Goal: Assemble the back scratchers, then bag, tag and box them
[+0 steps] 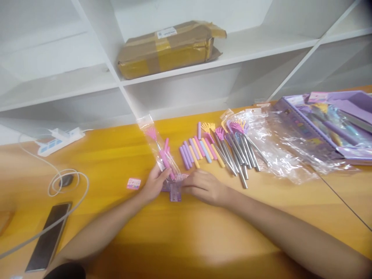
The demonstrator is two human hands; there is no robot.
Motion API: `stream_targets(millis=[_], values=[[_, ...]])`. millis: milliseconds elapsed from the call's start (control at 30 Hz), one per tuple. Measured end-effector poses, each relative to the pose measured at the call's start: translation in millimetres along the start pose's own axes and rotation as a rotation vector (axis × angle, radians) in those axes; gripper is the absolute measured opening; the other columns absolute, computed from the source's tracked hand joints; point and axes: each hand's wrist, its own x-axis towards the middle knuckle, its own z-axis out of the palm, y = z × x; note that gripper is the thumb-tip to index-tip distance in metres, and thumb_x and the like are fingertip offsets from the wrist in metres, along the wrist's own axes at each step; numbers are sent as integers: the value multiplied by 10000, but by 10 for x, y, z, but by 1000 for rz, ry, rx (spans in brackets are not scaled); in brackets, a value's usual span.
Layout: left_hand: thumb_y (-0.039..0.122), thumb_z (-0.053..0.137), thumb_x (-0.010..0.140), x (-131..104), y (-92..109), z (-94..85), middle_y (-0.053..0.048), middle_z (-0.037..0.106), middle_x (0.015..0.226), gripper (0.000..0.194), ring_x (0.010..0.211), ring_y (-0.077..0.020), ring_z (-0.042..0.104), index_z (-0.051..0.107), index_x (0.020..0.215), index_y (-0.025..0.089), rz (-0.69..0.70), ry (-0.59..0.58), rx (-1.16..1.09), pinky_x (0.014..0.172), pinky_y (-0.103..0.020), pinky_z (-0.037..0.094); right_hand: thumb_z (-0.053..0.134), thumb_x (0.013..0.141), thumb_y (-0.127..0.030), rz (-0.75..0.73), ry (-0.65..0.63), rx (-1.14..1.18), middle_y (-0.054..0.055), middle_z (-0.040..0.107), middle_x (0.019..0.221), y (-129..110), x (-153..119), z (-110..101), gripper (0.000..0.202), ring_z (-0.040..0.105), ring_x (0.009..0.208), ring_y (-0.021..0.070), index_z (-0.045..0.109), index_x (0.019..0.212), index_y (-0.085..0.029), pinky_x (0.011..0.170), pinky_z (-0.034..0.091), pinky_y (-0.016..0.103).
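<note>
My left hand (157,181) is closed around a pink back scratcher (164,157) with a metal shaft, which lies inside a long clear plastic bag (146,123). Its hand-shaped pink head points away from me, toward the shelf. My right hand (205,186) has its fingers bent together at the near end of the same bag, beside a purple see-through piece (175,192) whose kind I cannot make out. Just beyond the right hand lie several coloured handle tubes (200,151) in a row. Next to them is a pile of metal-shafted back scratchers (235,149).
Clear plastic bags (286,143) spread toward a purple display box (308,124) with packed scratchers at the right. A small pink card (133,183) lies left of my hands. Farther left are a phone (48,236), a cable and a power strip (61,141). A taped carton (171,48) sits on the shelf.
</note>
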Motion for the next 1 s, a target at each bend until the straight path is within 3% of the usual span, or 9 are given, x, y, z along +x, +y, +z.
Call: stream_targets(millis=[133,333,433,633,767,1000], values=[[505,720,980,34,-34,-16,-36,707,945,373,847,-174,642,688,1143,172,20,-34,-54,819,-287,515,483,1117,-162,-121,80,-75,62,771,1090,12,9,18,230,646,930,173,681,1233,-181,797,478,337],[462,755,967,34,-32,2,-82,728,1229,513,1123,-228,657,627,1391,201,12,-89,-22,1020,-337,512,730,984,-176,-29,241,-73,48,779,1066,20,-7,109,274,702,1024,205,658,1242,-235,885,526,383],[517,755,953,28,-21,1,-87,746,1177,548,1108,-243,663,646,1379,189,1,-107,1,1002,-342,517,728,977,-157,17,236,-20,48,774,1060,14,20,114,260,702,992,197,648,1213,-228,878,526,378],[591,715,957,8,74,26,-59,719,963,467,1010,-244,648,729,1127,157,36,-122,99,997,-359,502,700,1009,-185,108,224,57,47,752,968,7,71,122,81,642,879,179,663,1077,-210,799,470,342],[583,682,983,-4,105,41,-56,716,1020,437,1002,-231,635,731,1142,179,56,-151,117,988,-343,502,691,1025,-221,167,196,137,27,720,853,35,43,164,16,601,773,163,681,1026,-209,747,433,329],[566,679,989,14,-42,-6,-53,708,1023,411,1008,-235,634,712,1110,175,34,-155,75,943,-337,506,666,1040,-237,227,196,178,6,658,773,35,44,167,61,581,723,149,685,993,-203,727,421,311]])
